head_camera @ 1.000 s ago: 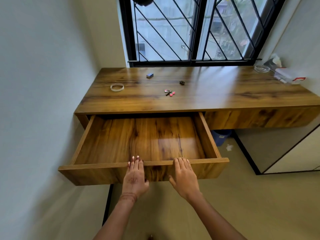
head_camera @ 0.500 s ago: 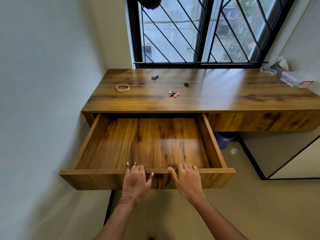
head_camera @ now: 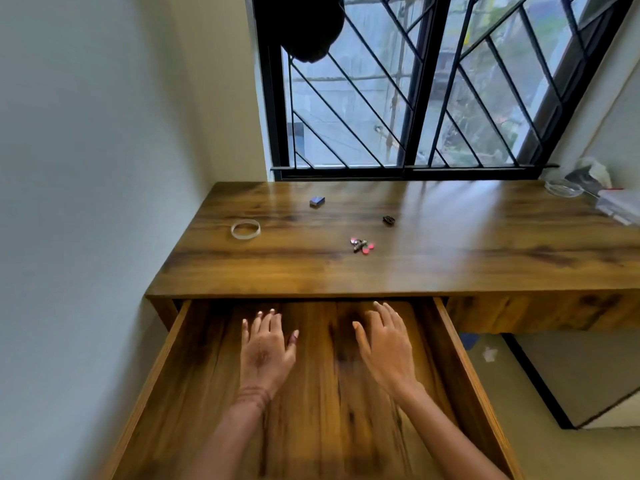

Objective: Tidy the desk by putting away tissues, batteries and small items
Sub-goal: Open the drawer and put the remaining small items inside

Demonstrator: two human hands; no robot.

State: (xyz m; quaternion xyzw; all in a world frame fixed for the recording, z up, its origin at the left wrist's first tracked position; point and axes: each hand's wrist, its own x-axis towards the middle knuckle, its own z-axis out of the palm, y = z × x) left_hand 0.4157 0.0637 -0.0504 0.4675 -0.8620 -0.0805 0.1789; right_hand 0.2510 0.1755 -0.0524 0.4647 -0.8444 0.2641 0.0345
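Drawer (head_camera: 460,368): pulled out, bare inside; my left grip (head_camera: 265,355) and right grip (head_camera: 388,351) (both spread, holding nothing) above it.

Wooden desk (head_camera: 450,265) under barred window (head_camera: 415,98). Drawer (head_camera: 453,355) pulled open. Left hand (head_camera: 265,355) and right hand (head_camera: 386,351) above drawer floor, palms down, fingers spread, holding nothing. On desktop: clear ring (head_camera: 245,229), small dark block (head_camera: 317,201), pink-and-grey cluster (head_camera: 361,245), small black item (head_camera: 389,220).
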